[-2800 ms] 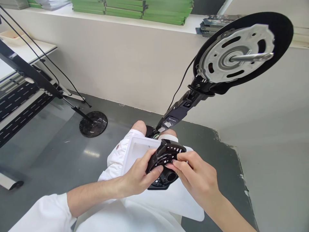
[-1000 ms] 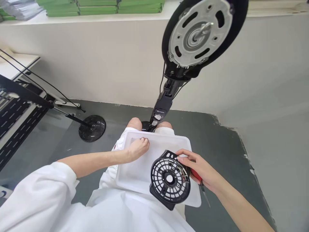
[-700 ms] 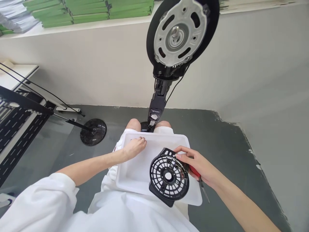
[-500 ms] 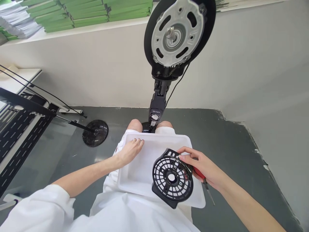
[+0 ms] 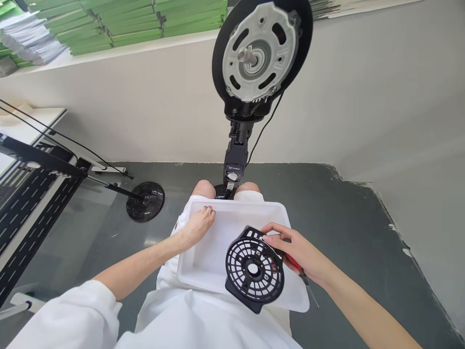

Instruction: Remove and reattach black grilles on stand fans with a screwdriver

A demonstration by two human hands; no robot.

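Observation:
On my lap lies a white plastic tray (image 5: 203,271). My left hand (image 5: 199,225) is over its left part with the fingers curled in; what they hold, if anything, is hidden. My right hand (image 5: 296,249) grips a black round slotted fan motor cover (image 5: 238,266) by its upper right edge, tilted above the tray. Tucked in the same hand is a screwdriver (image 5: 298,266) with a red handle, its shaft pointing down to the right. Ahead stands a fan (image 5: 236,160) with its grey metal motor face (image 5: 232,63) and shaft exposed.
Stacks of green-edged sheets (image 5: 134,24) lie on a ledge along the wall. To the left are a slotted black metal frame (image 5: 32,237) and a pole on a round black base (image 5: 145,201). A black cord (image 5: 263,131) hangs behind the fan.
The motor cover and my right hand have shifted slightly left. The fan head appears a little further left and higher. My left hand stays nearly in place.

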